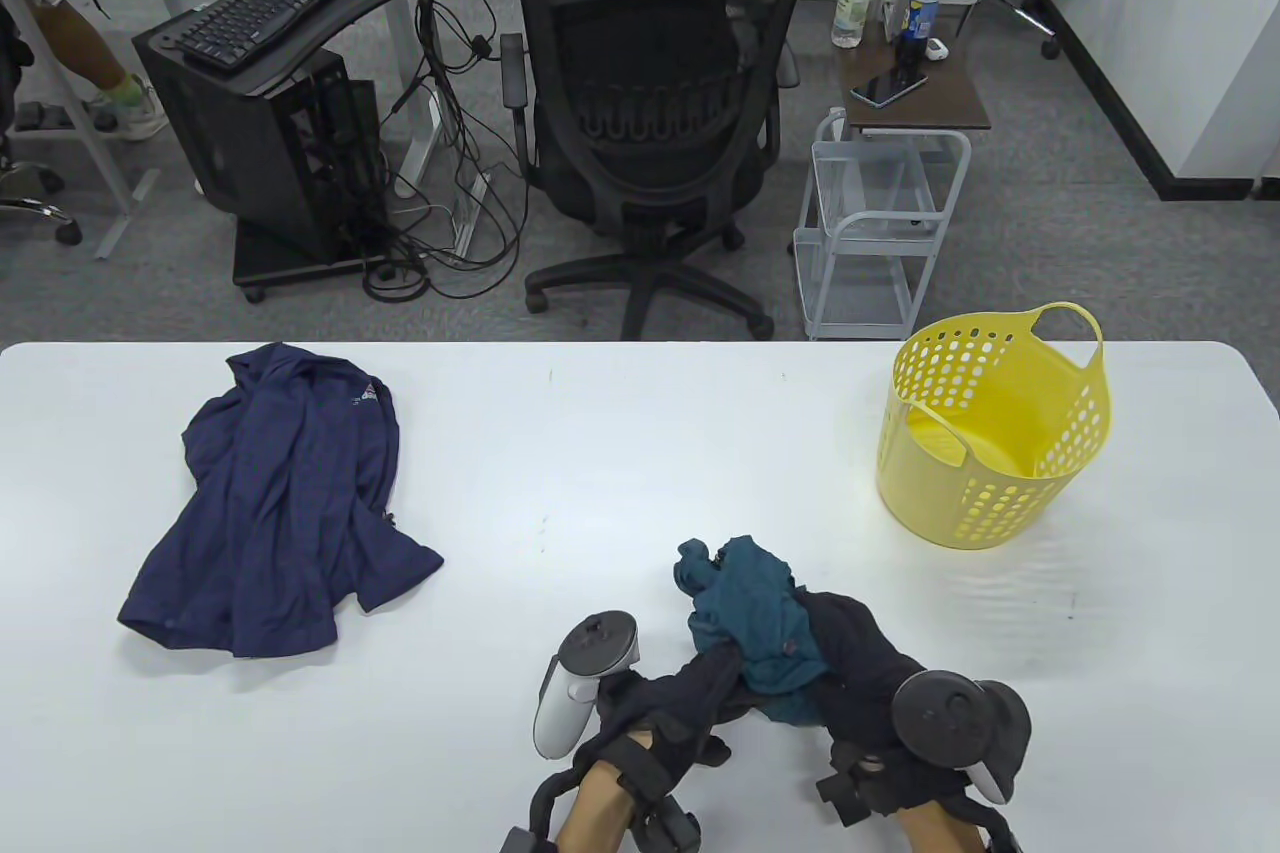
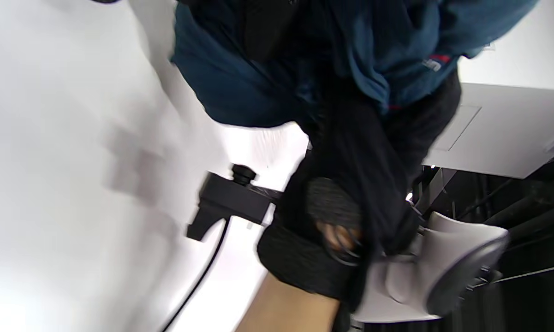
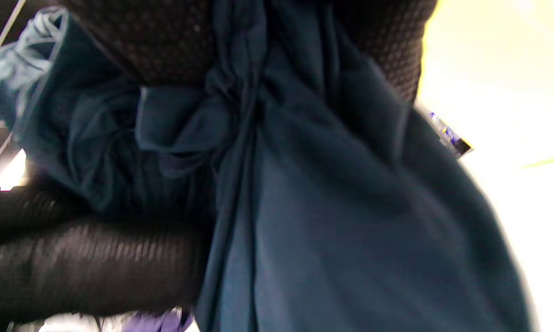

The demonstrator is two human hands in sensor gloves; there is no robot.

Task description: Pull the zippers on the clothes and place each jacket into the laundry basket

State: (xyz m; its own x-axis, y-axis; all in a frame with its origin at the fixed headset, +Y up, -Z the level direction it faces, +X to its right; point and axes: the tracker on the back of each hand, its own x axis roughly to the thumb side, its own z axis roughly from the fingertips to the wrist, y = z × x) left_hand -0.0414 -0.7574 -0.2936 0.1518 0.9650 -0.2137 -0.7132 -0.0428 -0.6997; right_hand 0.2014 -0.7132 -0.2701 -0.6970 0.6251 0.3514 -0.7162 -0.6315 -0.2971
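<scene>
Left hand [image 1: 665, 708]: fingers curled into the teal jacket [image 1: 750, 628], gripping its near edge.
Right hand [image 1: 880, 693]: closed on the same bunch from the other side.
Why bundled: gathered between both hands, probably for carrying.
Laundry basket [image 1: 1000, 483]: upright, far right, well apart.
Navy jacket [image 1: 280, 503]: spread out at left, untouched.

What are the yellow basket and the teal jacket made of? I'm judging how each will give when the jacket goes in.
The yellow basket looks like moulded plastic, smooth with a slight sheen: round punched holes, cut-out handles, one-piece walls. The teal jacket looks like thin matte fabric, possibly synthetic; it bunches into soft folds between the left hand and right hand.
</scene>
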